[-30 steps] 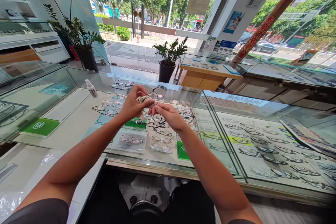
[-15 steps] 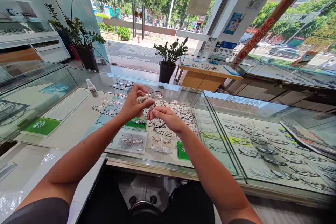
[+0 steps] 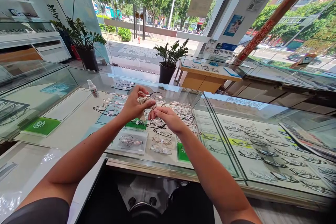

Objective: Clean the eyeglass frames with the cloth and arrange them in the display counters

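An optical shop, with glass display counters (image 3: 262, 188) holding rows of eyeglasses (image 3: 274, 162).

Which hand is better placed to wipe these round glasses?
Left, probably: the left hand already holds the cloth against the round metal glasses, while the right hand pinches them lower down, steadying them.

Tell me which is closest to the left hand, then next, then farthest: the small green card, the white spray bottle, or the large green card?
1. The small green card: just below the left hand, under the glass.
2. The white spray bottle: upright, off to the left.
3. The large green card: far over on the left side of the counter.
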Action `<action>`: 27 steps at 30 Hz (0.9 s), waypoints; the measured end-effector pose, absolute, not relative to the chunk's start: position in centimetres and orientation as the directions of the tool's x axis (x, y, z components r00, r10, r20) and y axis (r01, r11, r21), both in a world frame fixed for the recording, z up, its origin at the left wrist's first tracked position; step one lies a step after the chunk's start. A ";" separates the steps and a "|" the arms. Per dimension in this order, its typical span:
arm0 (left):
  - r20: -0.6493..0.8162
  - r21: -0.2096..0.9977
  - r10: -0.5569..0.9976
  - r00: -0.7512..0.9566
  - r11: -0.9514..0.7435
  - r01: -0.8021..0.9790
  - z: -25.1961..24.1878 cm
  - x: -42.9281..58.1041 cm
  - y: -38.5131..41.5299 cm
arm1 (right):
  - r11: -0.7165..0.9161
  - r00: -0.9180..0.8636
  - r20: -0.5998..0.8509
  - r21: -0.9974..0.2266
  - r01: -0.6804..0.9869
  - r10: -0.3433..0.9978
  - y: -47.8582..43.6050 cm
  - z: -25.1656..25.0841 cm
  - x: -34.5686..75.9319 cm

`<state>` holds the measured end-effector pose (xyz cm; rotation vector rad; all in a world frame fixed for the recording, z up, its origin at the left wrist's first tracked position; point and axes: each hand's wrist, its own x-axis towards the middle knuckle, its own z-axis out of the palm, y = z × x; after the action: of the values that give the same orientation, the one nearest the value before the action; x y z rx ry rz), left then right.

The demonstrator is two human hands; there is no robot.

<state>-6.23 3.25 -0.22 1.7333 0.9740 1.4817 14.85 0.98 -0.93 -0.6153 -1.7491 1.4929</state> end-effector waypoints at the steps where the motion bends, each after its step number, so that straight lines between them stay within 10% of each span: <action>1: 0.510 0.850 0.858 0.061 -0.514 0.115 -0.2 -6.3 3.2 | 0.203 -0.615 0.222 -0.974 -0.101 0.757 0.9 -0.9 14.8; 27: 0.466 0.884 0.885 0.009 -0.465 -0.050 0.7 -6.5 3.5 | 0.286 -0.373 0.304 -0.952 -0.103 0.876 0.3 -0.1 14.6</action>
<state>-6.51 3.47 0.74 1.5268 0.8891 1.5602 14.61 0.30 -0.13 -0.7306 -1.5838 1.2657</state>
